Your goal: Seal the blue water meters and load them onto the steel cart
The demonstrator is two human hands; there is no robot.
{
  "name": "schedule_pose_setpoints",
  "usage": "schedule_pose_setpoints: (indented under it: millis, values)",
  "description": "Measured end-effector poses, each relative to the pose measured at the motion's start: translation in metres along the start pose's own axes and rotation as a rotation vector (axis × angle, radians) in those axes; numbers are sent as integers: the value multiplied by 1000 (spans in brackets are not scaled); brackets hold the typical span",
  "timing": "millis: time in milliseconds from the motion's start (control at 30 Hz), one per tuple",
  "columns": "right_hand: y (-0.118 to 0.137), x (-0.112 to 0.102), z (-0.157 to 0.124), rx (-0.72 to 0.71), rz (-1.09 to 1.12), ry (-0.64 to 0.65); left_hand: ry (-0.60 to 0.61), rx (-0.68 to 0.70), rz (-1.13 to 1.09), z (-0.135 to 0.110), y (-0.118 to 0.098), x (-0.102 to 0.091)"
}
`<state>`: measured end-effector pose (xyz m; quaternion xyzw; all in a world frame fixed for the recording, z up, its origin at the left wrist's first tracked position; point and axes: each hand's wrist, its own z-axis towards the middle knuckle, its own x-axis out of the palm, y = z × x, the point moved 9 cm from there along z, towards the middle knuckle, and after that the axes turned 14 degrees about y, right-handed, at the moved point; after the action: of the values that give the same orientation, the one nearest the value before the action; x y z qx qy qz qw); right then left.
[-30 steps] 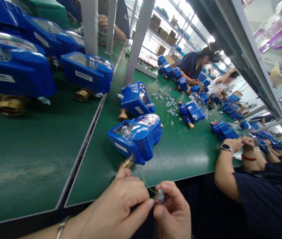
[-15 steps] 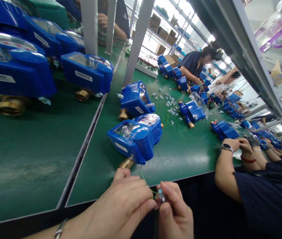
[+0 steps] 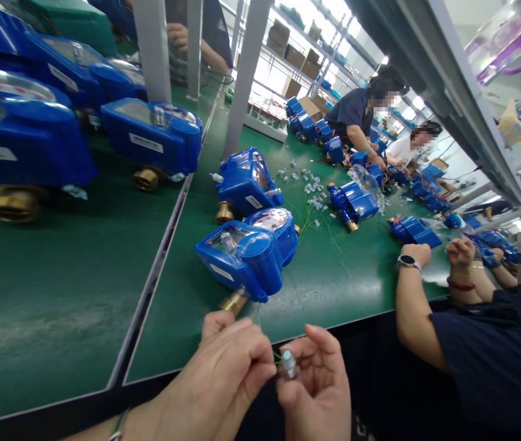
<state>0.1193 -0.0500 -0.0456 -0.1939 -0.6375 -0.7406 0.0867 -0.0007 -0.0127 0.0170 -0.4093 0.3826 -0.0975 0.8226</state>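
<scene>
My left hand [image 3: 237, 361] is closed, thumb and index finger pinching a thin green wire [image 3: 277, 355] near the table's front edge. A small clear seal [image 3: 289, 364] with a pale blue-grey top sits at the wire's end. My right hand [image 3: 320, 380] has its thumb and fingers around this seal, the index finger lifted a little off it. Just beyond my left hand stands a blue water meter [image 3: 246, 254] with a brass pipe end [image 3: 234, 301] pointing toward me. My left knuckles are close to that brass end; whether they touch it I cannot tell.
Another blue meter [image 3: 249, 180] stands behind. Loose small seals [image 3: 314, 190] and green wires [image 3: 334, 240] lie on the green table [image 3: 334, 275]. More meters [image 3: 154, 135] crowd the left, past a metal post [image 3: 246, 79]. At right, a co-worker's arm [image 3: 414, 306] reaches over the table.
My right index finger has lifted away from the seal, exposing more of it. Both hands have shifted slightly left in view. The neighbouring co-worker's hands have moved apart.
</scene>
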Motion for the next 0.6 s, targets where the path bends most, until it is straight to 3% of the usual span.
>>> schedule_pose_setpoints:
  millis: [100,267,367,500,600]
  values:
    - [7,5,1,-63,-101,25,-35,-65,-92,-2,9,-4]
    - [18,13,6,-145,-218,23,219,-190,-294,1,24,14]
    - [22,16,7,-186,-356,55,186,-265,-414,-1,33,11]
    - [33,35,0,-362,-769,195,123,-286,-507,-3,36,7]
    - [47,46,-11,-554,-1038,131,146,-260,-416,-1,30,4]
